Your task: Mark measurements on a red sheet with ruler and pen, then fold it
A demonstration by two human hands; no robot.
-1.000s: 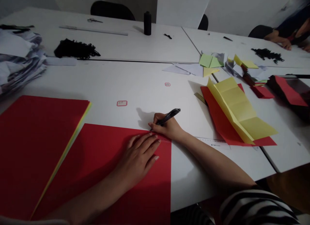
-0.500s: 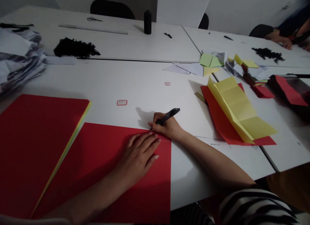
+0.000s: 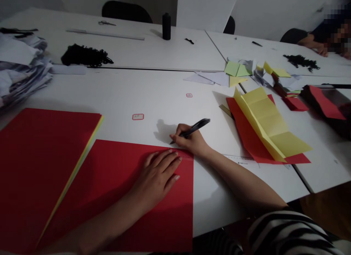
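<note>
My left hand (image 3: 153,182) lies flat with fingers stretched out on a sheet of red paper (image 3: 115,174). A clear ruler (image 3: 241,160) reaches from the white table toward the fingertips, with a faint band of it over the red sheet. Whether the fingers press on it I cannot tell. Just beyond those fingertips, my right hand (image 3: 193,139) is closed around a black pen (image 3: 196,127). The pen's tip points down at the sheet's far edge; whether it touches is unclear. Left of the sheet lies a stack of red paper (image 3: 46,160) with a yellow edge showing.
Folded yellow paper (image 3: 265,119) rests on red paper (image 3: 244,130) at the right, over a metal ruler (image 3: 225,110). Paper scraps (image 3: 238,69), a black bottle (image 3: 166,26), black cord (image 3: 85,55) and scissors (image 3: 106,23) lie farther back. Another person's hand (image 3: 318,46) is at far right.
My right hand has shifted slightly up and to the right, and the pen's tip now shows near the paper's edge. My left hand stays put.
</note>
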